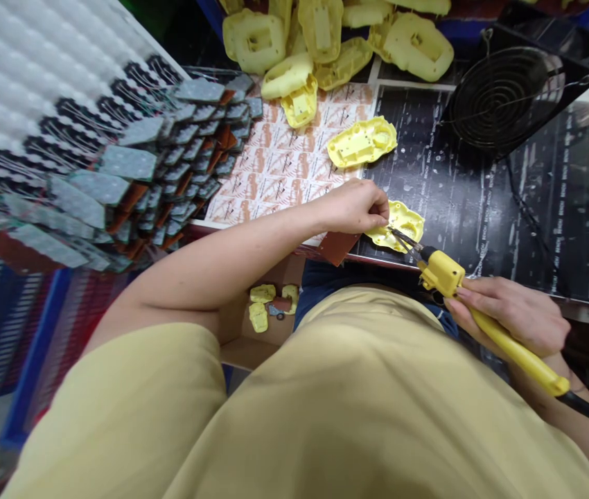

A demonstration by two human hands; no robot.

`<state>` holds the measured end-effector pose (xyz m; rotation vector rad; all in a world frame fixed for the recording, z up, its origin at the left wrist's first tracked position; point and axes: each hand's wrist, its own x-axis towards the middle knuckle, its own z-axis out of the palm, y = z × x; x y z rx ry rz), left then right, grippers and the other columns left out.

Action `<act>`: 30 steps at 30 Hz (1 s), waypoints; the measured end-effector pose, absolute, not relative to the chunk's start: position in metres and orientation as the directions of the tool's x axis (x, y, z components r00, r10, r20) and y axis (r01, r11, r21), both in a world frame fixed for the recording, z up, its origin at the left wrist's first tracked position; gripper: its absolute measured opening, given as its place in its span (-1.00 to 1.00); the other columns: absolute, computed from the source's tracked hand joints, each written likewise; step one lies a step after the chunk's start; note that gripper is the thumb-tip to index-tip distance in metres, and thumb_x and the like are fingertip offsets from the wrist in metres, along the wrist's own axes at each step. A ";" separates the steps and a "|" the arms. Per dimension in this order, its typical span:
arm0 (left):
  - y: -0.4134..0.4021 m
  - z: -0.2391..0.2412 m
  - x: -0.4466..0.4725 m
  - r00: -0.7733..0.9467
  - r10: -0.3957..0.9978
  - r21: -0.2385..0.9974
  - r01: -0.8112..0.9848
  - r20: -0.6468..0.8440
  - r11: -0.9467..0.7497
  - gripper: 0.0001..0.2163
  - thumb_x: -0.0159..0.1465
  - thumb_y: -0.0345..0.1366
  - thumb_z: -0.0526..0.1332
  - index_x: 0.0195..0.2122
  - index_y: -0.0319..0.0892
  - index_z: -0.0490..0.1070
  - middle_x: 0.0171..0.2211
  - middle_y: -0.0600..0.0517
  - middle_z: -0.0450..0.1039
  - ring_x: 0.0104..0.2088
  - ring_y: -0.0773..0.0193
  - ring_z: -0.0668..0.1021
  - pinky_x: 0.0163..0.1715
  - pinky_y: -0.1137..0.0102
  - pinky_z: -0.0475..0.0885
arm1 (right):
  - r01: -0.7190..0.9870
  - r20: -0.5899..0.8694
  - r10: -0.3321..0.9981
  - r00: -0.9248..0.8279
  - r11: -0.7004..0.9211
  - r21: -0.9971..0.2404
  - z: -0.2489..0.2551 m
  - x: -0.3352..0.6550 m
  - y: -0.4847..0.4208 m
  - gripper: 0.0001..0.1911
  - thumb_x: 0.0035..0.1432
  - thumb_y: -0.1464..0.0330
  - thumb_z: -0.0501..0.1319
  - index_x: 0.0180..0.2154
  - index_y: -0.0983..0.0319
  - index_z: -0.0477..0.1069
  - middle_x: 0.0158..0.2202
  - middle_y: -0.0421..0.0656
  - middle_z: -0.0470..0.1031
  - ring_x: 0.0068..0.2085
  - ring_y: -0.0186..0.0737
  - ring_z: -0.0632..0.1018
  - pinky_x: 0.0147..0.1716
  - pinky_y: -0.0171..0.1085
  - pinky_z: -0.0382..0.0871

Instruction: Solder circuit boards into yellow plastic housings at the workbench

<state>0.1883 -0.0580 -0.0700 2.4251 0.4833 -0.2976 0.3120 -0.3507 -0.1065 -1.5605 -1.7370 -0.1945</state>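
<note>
My right hand [520, 315] is wrapped around the handle of a yellow soldering gun [444, 272] with a black cable at its rear end. The gun's thin metal tip reaches into a yellow plastic shell half [406, 220] at the bench's front edge. Over the left side of that shell, my left hand [359, 206] is closed in a pinch, and whatever its fingertips hold is hidden. A brown circuit board [339, 247] sticks out over the edge just below my left hand. Farther back lies another yellow shell half [362, 142], inner side up.
Stacked circuit boards with wires [141, 166] crowd the left. Yellow shells [320, 31] are heaped at the back beside a black fan [502, 97]. Below the bench, a cardboard box [245, 350] holds several parts. Blue crates [32, 360] stand at lower left.
</note>
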 end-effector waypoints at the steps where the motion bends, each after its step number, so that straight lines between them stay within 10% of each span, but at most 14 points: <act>1: -0.058 -0.071 0.188 0.910 0.260 0.545 0.404 -0.324 -0.735 -0.87 0.23 -0.45 0.32 -0.27 -0.20 0.70 -0.39 0.06 0.61 -0.22 0.25 0.64 -0.05 0.38 0.45 | 0.893 0.604 0.795 0.066 0.223 -0.391 -0.106 0.313 -0.351 -0.72 0.19 0.48 0.54 -0.12 0.12 0.58 -0.22 -0.23 0.74 -0.32 -0.21 0.74 -0.33 -0.30 0.69; 8: -0.054 -0.076 0.187 0.938 0.226 0.577 0.341 -0.264 -0.742 -0.87 0.20 -0.45 0.32 -0.31 -0.20 0.68 -0.47 0.10 0.56 -0.28 0.29 0.62 -0.12 0.41 0.45 | 0.866 0.673 0.710 0.209 0.186 -0.465 -0.111 0.329 -0.362 -0.88 0.35 0.39 0.41 -0.11 0.05 0.61 -0.26 -0.19 0.73 -0.34 -0.19 0.74 -0.44 -0.31 0.64; 15: -0.055 -0.073 0.186 0.916 0.255 0.576 0.393 -0.309 -0.717 -0.88 0.21 -0.44 0.33 -0.30 -0.20 0.69 -0.43 0.08 0.61 -0.28 0.28 0.63 -0.09 0.40 0.46 | 0.851 0.641 0.684 0.349 0.055 -0.522 -0.115 0.329 -0.356 -0.30 0.21 0.37 0.55 0.33 -0.04 0.51 -0.10 -0.20 0.77 -0.30 -0.10 0.77 -0.39 -0.27 0.70; 23: -0.053 -0.075 0.184 0.919 0.257 0.595 0.389 -0.298 -0.703 -0.87 0.22 -0.43 0.33 -0.28 -0.19 0.69 -0.40 0.07 0.63 -0.29 0.28 0.61 -0.11 0.40 0.44 | 0.822 0.707 0.695 0.132 0.321 -0.470 -0.109 0.328 -0.340 -0.74 0.18 0.51 0.53 -0.16 0.10 0.60 -0.34 -0.23 0.72 -0.42 -0.16 0.73 -0.55 -0.32 0.61; 30: -0.054 -0.074 0.185 0.922 0.247 0.578 0.381 -0.299 -0.722 -0.87 0.23 -0.44 0.33 -0.26 -0.20 0.70 -0.39 0.05 0.64 -0.26 0.26 0.62 -0.11 0.40 0.43 | 0.878 0.689 0.722 0.060 0.291 -0.381 -0.111 0.328 -0.334 -0.79 0.26 0.46 0.48 -0.16 0.07 0.55 -0.34 -0.26 0.72 -0.40 -0.21 0.73 -0.52 -0.34 0.60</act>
